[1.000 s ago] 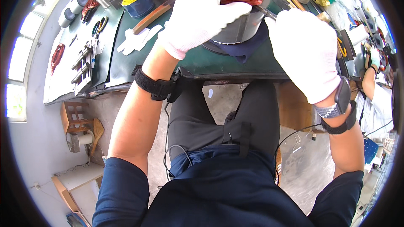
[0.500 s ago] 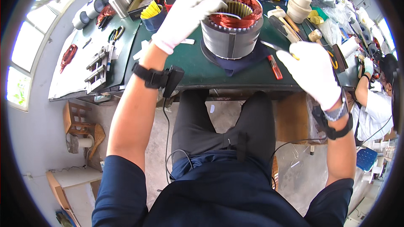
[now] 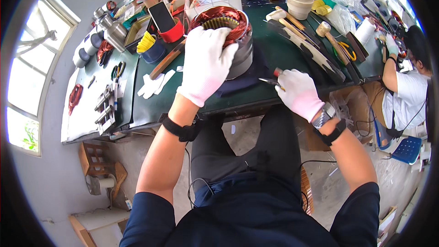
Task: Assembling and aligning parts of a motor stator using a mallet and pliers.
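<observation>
A motor stator [image 3: 239, 60] with a grey shell and a ring of copper windings [image 3: 232, 14] stands on a dark cloth on the green bench. My left hand [image 3: 208, 61], in a white glove, has its fingers curled over the near left rim of the windings, thumb against the side. To the right of the stator and apart from it, my right hand [image 3: 297, 89], also gloved, is closed round what looks like scissors [image 3: 268, 81]. Only their pointed metal tip and a bit of yellow show. A red piece [image 3: 277, 72] peeks out by the right fingertips; I cannot tell whether it is held.
White paper strips [image 3: 155, 84] and a wooden stick [image 3: 168, 59] lie left of the stator, near a cup of yellow strips [image 3: 153, 51] and a phone [image 3: 162, 17]. A mallet [image 3: 323, 29] and long tools lie right. A co-worker [image 3: 407, 82] sits far right.
My left hand has come down onto the near left side of the windings. My right hand has moved left, closer to the stator, with the scissors. The whole view has shifted.
</observation>
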